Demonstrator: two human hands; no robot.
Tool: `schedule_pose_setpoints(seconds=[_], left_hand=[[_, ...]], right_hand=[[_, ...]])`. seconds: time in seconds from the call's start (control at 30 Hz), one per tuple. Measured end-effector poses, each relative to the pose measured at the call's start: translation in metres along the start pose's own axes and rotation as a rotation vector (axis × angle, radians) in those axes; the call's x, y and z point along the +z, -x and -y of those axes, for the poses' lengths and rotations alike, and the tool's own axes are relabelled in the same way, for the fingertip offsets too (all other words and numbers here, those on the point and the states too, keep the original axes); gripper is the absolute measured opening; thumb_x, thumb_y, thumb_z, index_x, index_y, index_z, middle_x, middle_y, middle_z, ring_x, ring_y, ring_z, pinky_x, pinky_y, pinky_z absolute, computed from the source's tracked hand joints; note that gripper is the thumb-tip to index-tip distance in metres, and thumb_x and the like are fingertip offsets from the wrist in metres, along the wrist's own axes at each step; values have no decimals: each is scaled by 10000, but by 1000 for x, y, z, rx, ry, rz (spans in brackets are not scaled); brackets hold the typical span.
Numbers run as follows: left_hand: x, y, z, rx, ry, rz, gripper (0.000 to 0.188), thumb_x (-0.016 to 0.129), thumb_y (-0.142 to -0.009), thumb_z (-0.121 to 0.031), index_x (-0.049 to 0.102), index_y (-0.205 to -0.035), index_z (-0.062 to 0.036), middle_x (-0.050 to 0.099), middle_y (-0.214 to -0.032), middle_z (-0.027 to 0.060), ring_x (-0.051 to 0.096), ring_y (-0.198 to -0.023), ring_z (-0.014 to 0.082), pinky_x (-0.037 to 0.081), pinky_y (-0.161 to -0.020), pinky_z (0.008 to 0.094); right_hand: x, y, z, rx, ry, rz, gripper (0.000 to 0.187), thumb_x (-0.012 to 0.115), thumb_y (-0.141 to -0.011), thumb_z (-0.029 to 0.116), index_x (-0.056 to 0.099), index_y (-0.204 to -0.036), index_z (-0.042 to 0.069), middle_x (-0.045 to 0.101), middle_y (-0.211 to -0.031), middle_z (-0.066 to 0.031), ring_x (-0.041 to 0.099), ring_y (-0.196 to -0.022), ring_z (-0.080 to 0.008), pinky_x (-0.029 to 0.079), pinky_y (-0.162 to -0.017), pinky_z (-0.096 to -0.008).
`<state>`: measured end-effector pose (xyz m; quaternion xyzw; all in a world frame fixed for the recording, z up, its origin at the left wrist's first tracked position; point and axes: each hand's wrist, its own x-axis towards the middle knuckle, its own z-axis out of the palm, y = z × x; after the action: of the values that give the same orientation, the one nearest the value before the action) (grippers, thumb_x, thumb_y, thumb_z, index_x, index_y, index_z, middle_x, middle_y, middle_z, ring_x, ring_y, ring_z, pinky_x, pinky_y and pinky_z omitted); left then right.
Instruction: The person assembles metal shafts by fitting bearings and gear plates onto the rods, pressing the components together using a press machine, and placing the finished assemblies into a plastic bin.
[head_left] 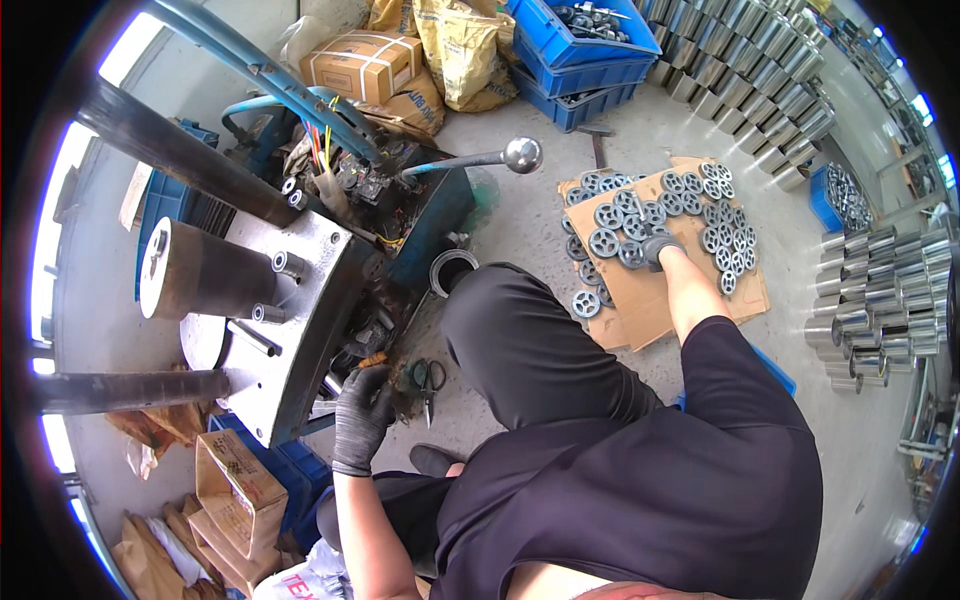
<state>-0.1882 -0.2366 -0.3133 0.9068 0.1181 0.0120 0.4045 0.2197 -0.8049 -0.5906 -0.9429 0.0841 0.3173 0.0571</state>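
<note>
While I sit on the floor, right hand (660, 246) reaches to the cardboard sheet (650, 300), gloved fingers closed on one grey wheel (632, 254) among the wheel pile. Left hand (362, 415), gloved, fingers curled vs. the press plate (300, 300) lower edge; can't tell if gripping. Scissors (430, 380) just beside.

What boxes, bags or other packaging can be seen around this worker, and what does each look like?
Cardboard box: top, behind the machine; brown, strapped with pale bands.
Sacks: top centre, right of the box; yellowish-tan, crumpled.
Blue crates: top, right of the sacks; stacked plastic, holding metal parts.
Open carton: lower left, near the left hand; brown, flaps up.
Flattened cardboard: on the floor under grey wheels; right hand rests there.
</note>
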Motion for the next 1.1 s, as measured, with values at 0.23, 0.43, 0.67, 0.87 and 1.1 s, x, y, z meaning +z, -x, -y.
schedule_pose_setpoints(seconds=[0.23,0.43,0.67,0.87,1.1], left_hand=[[-4,-2,-8,19,-53,29,291,735,-882,-51,706,-1169,-10,704,-1102,191,680,-1075,370,546,-932,433],[-21,5,-37,140,-50,-19,291,745,-896,-104,698,-1173,-27,703,-1103,182,692,-1064,346,557,-920,433],[-26,6,-60,185,261,-156,315,719,-964,-74,672,-1270,-16,683,-1166,90,669,-1112,198,536,-970,344],[-10,7,-43,158,400,-343,405,742,-945,-86,625,-1326,-15,664,-1191,143,679,-1102,246,544,-977,371],[8,1,-33,296,1039,-356,612,699,-1021,-358,440,-1502,-82,593,-1350,75,583,-1254,185,478,-1065,338]], right_hand=[[140,94,-16,-266,-598,-98,276,692,-896,327,661,-977,65,707,-827,-173,705,-735,-336,563,-639,-471],[121,168,12,-470,-527,-370,331,693,-860,274,692,-1109,55,730,-1009,-240,716,-976,-398,555,-867,-466],[-91,286,171,-1223,-335,-577,339,692,-869,138,672,-1181,6,669,-1102,-184,683,-1003,-353,552,-888,-413],[-154,429,304,-1554,-342,-281,408,726,-907,157,653,-1280,10,679,-1044,-134,678,-954,-257,544,-860,-371],[-132,487,392,-1378,-151,398,568,778,-964,317,569,-1388,2,713,-994,-117,697,-917,-202,566,-823,-356]])
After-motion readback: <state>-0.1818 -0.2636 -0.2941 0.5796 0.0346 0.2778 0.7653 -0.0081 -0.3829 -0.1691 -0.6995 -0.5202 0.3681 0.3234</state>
